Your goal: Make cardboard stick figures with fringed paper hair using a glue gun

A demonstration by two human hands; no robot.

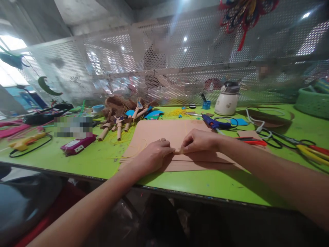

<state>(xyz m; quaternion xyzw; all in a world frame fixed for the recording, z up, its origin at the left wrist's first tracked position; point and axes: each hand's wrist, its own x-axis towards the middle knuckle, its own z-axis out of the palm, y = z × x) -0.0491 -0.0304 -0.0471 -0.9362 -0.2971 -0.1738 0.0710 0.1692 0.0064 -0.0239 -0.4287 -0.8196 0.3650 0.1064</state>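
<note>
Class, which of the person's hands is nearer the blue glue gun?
Right. The right hand is in front of the blue glue gun, slightly to its left; the left hand is farther to the left.

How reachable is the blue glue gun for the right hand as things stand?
Probably yes: the blue glue gun lies just beyond the right hand, with nothing standing between them, though that hand would first need to leave the brown paper.

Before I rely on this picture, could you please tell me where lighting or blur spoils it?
In the head view, the window at far left is blown out; in the same head view, shadow lies below the right arm on the brown sheets and green table, the perforated screen looks hazy, and a pixelated patch hides detail behind the purple packet.
</note>
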